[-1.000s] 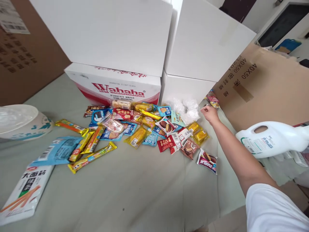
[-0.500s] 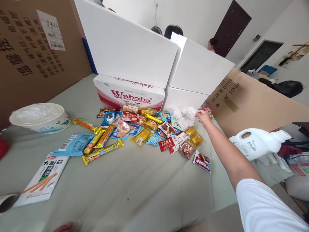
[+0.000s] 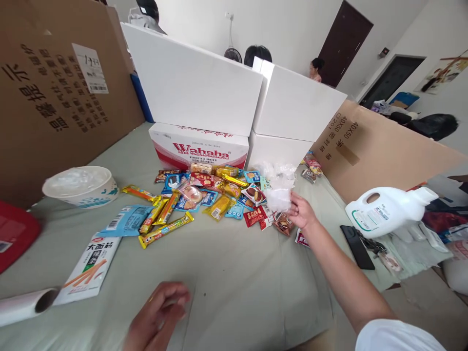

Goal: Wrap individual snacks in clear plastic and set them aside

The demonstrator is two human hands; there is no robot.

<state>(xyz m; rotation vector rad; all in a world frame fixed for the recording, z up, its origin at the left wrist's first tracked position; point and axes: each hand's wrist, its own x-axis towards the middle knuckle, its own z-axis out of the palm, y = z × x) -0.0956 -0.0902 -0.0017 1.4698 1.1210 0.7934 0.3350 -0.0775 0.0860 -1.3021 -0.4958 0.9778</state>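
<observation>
My right hand [image 3: 302, 212] is closed on a clear plastic bag [image 3: 278, 199], lifted above the right end of a heap of snack packets [image 3: 215, 195] on a grey-green cloth [image 3: 226, 278]. More crumpled clear bags [image 3: 280, 171] lie behind it by the white boxes. My left hand [image 3: 161, 312] hovers low at the near edge, fingers loosely curled and blurred, nothing seen in it.
White boxes [image 3: 197, 87] and a Wahaha carton [image 3: 199, 148] stand behind the heap. A lidded bowl [image 3: 78, 187], a noodle-stick packet [image 3: 89, 265] and a roll [image 3: 25, 306] lie left. A white jug [image 3: 387, 209] and black phone [image 3: 356, 246] sit right. People are beyond the boxes.
My right hand drew back toward me from the far pile with a clear bag in it. My left hand came up into view at the bottom. The view tilted up.
</observation>
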